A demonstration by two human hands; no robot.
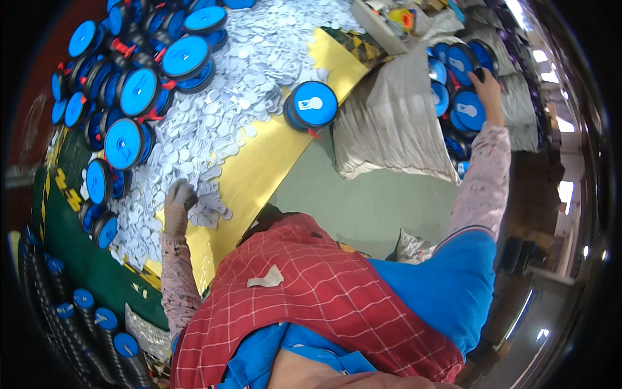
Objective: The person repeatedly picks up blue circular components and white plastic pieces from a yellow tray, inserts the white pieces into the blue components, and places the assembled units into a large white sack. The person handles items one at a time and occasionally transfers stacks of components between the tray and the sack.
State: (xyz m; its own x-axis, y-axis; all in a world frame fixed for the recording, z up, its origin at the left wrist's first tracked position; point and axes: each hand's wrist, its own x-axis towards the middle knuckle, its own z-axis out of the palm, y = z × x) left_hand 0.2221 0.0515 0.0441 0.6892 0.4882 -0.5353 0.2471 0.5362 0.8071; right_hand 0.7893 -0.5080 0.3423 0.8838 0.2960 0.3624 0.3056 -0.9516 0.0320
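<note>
My left hand (178, 206), in a greyish glove, rests over a pile of white keyhole-shaped tags (194, 139), its fingers curled; what they hold, if anything, is hidden. My right hand (487, 92) reaches far right to an open pale woven sack (389, 120) filled with blue double wheels. Its fingers close on the black rim of a blue double wheel (461, 61) that bears a white tag. Another tagged wheel (470, 109) lies just below it. On the yellow tabletop (275, 149) between my hands stands a single blue double wheel (314, 104) with a white tag on top.
Several blue double wheels (139, 91) with red parts crowd the table's far left. A grey bin (379, 29) holding small items stands beyond the sack. Stacks of black wheels with blue ends (107, 319) stand at lower left. Green floor (343, 201) shows before me.
</note>
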